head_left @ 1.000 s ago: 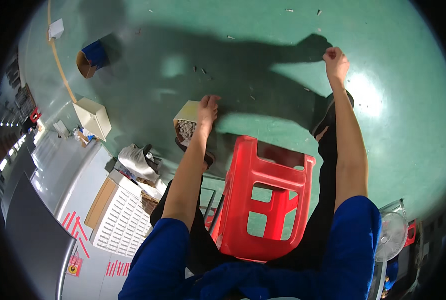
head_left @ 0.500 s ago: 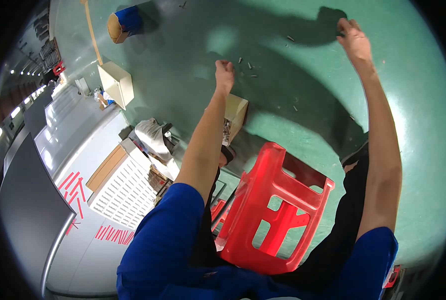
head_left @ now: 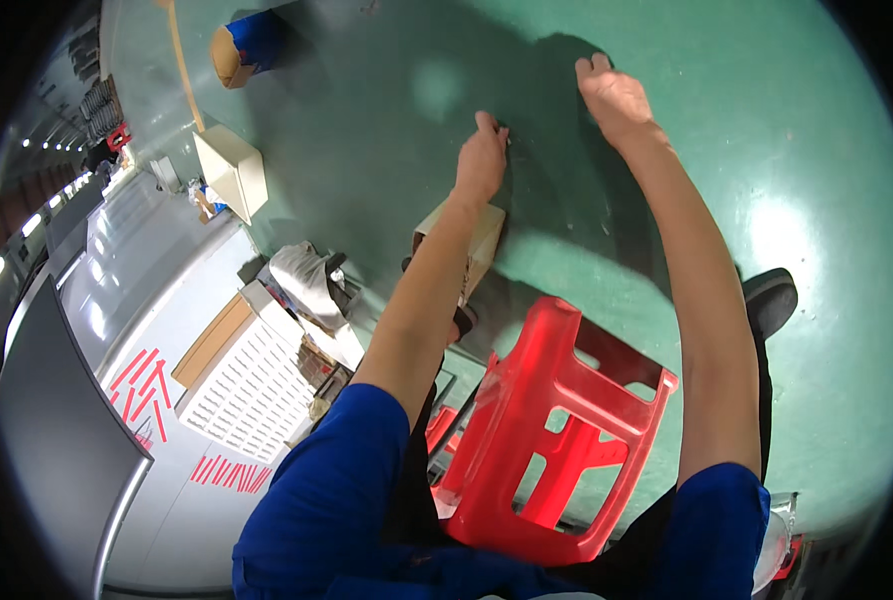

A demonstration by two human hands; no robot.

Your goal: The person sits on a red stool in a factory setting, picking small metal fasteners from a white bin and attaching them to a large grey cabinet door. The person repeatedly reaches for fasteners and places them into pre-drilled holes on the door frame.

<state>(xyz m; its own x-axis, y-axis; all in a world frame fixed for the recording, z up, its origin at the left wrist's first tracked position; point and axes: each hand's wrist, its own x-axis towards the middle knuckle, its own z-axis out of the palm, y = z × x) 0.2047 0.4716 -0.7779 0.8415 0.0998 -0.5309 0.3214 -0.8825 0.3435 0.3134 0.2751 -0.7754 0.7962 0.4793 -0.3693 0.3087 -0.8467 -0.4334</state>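
Green floor (head_left: 766, 150) under both reaching arms: left hand (head_left: 482, 160) curled, right hand (head_left: 611, 95) loosely closed.

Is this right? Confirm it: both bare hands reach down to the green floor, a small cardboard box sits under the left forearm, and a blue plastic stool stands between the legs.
Not quite. The head view shows the stool is red, not blue. The rest holds: the left hand and right hand reach to the green floor, and the small cardboard box sits under the left forearm.
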